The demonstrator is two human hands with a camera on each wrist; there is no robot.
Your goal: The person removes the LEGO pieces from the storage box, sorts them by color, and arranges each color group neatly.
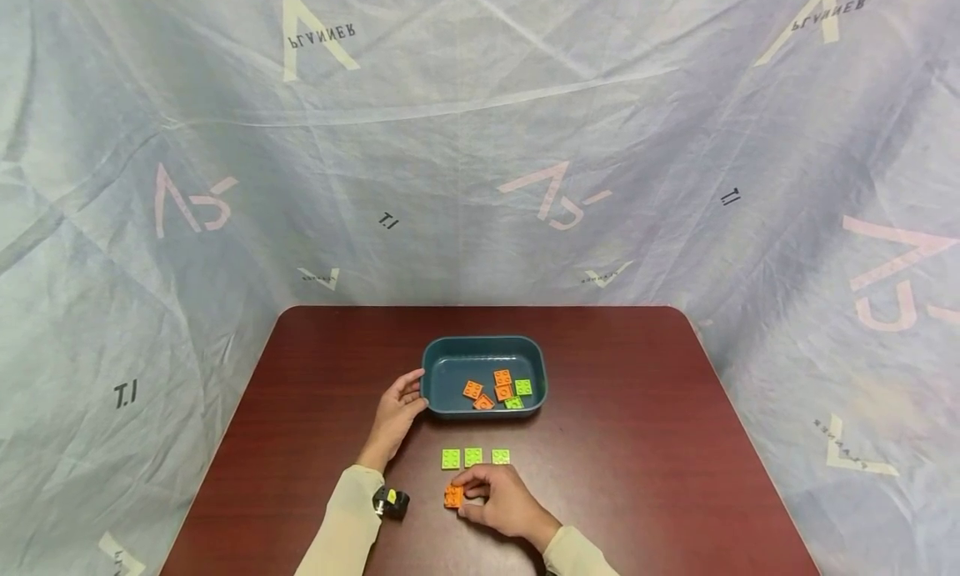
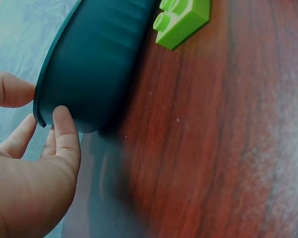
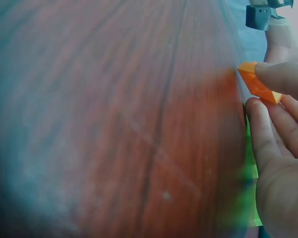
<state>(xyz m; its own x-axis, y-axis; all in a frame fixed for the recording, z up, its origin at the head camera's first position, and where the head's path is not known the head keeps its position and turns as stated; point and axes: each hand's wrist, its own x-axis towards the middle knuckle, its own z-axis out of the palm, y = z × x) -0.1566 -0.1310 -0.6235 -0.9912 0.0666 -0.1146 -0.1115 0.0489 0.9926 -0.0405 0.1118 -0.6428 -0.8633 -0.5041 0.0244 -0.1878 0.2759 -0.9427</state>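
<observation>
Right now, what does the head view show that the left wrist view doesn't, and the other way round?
Only the head view: the right hand pinching an orange brick, the bricks inside the dish, and the black wrist device.
Only the left wrist view: tiny pale specks on the tabletop, and a side-on close-up of the dish's outer wall.
Both: the left hand holding the dish, at least one green brick, the tabletop, and the pale hanging sheet.

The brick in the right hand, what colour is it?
Orange; the brick shows best in the head view.
</observation>
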